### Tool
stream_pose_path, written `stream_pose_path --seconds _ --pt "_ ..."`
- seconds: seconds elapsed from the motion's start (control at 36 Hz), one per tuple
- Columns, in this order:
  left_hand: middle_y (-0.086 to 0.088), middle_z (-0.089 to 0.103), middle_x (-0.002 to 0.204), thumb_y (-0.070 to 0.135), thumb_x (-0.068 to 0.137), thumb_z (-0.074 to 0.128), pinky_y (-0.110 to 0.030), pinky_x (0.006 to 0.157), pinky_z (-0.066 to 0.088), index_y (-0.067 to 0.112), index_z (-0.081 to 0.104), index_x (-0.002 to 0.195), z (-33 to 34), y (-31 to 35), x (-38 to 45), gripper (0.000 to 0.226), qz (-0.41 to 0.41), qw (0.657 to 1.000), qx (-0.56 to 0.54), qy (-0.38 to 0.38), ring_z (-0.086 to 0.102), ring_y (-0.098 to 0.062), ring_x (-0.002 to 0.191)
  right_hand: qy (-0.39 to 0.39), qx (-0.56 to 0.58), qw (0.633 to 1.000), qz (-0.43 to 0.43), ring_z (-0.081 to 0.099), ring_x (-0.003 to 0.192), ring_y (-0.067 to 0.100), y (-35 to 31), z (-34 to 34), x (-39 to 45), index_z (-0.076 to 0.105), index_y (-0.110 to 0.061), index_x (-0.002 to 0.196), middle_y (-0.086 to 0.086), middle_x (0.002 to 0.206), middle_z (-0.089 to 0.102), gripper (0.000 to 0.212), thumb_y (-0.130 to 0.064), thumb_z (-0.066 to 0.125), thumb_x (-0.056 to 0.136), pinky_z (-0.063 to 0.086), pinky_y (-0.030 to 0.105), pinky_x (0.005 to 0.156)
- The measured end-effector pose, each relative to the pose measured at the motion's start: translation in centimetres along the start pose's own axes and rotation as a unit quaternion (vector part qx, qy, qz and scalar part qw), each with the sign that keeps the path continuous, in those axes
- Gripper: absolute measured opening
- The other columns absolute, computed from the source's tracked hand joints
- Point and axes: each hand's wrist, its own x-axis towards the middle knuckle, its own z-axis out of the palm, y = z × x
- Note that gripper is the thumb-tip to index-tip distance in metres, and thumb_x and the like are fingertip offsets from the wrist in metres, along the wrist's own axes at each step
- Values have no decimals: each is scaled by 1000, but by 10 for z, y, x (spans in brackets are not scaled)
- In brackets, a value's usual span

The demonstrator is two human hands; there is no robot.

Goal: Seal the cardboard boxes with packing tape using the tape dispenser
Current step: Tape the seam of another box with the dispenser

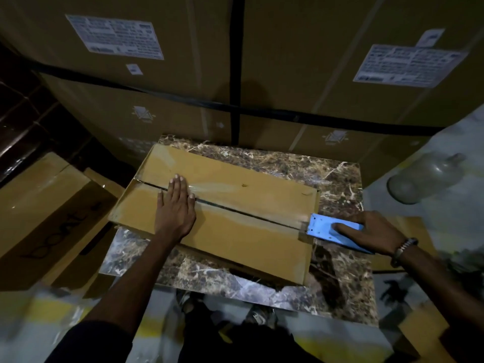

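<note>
Both hands on box [214, 213]; tape dispenser [332, 230] partly hidden, blurred.

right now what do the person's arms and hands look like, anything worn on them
Both forearms are bare. The left hand wears nothing that shows, and a dark sleeve covers that arm's upper part. The right hand has a metallic, link-style wristband, watch or bracelet, I cannot tell which. No gloves or rings show.
</note>
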Motion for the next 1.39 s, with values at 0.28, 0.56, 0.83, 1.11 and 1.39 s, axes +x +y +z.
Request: stream_pose_path --seconds 0.28,0.56,0.83,1.11,1.39 --pt "-7 5 177 47 111 7 -55 129 12 9 9 169 0 1 0 69 -9 1000 6 -1 4 -23 164 -24 15 1000 13 35 36 12 9 19 -6 41 -29 44 -6 37 32 60 -45 74 91 25 24 42" --pt "-8 9 177 58 108 4 -59 128 -1 10 14 169 -4 65 -18 78 1 999 28 -17 6 -23 164 -8 70 997 25 49 42 15 37 32 3 68 -7 64 10 54 61 99 -102 41 66 25 24 44" --pt "-5 -4 177 70 107 25 -53 131 0 12 7 170 42 245 -72 88 226 969 -56 -77 -8 -17 163 -7 25 1000 12 62 55 28 36 35 10 73 -16 65 11 62 66 82 -92 45 75 32 32 49" --pt "-8 -6 177 81 94 36 -58 130 8 10 3 169 55 257 -90 108 254 965 -3 -69 -5 -22 164 14 45 999 15 53 52 31 45 44 11 61 -18 57 18 61 56 81 -93 40 80 25 34 50" --pt "-6 -4 178 69 103 33 -59 129 8 13 4 170 52 258 -94 92 254 965 -15 -56 -8 -20 164 33 8 999 -18 48 45 26 46 35 4 54 -16 47 7 45 44 64 -61 67 90 22 33 46"
